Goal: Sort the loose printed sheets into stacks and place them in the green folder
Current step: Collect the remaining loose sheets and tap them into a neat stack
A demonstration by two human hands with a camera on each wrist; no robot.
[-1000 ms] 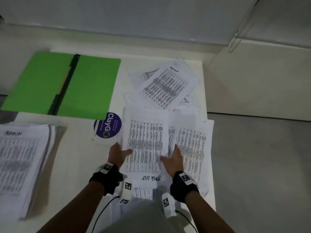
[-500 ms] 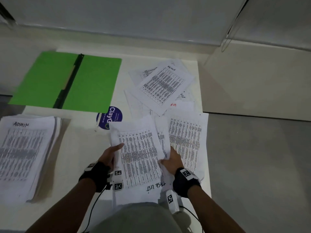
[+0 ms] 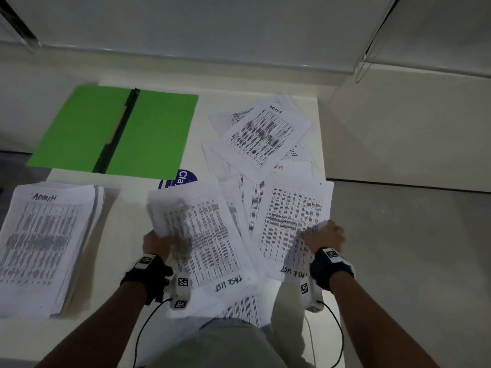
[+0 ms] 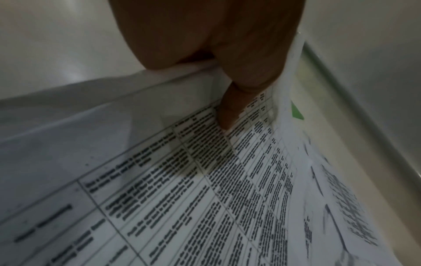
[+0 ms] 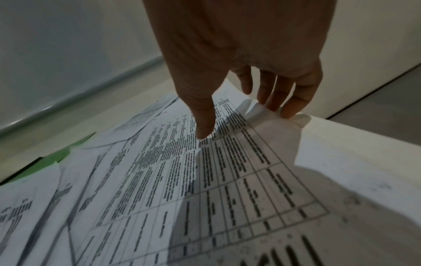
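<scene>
The green folder [image 3: 151, 134] lies open at the table's back left. A stack headed ADMIN [image 3: 45, 235] sits at the front left. My left hand [image 3: 156, 241] grips the left edge of a TASK LIST sheet [image 3: 210, 243], raised and blurred; in the left wrist view the thumb of that hand [image 4: 224, 115] lies on the print [image 4: 205, 198]. My right hand [image 3: 325, 235] holds the right edge of a second TASK LIST sheet [image 3: 289, 221]. Its thumb presses on top [image 5: 239, 122] while the fingers [image 5: 271, 97] curl that edge of the sheet [image 5: 227, 180] upward.
Several loose sheets overlap at the back right, an ADMIN sheet [image 3: 260, 136] on top. A purple round sticker [image 3: 183, 179] shows below the folder. The table's right edge [image 3: 322, 155] drops to grey floor. More sheets lie under my forearms near the front edge.
My left hand has lifted its TASK LIST sheet and swung it leftward. My right hand has slid from the sheets' middle out to the right edge of the other sheet.
</scene>
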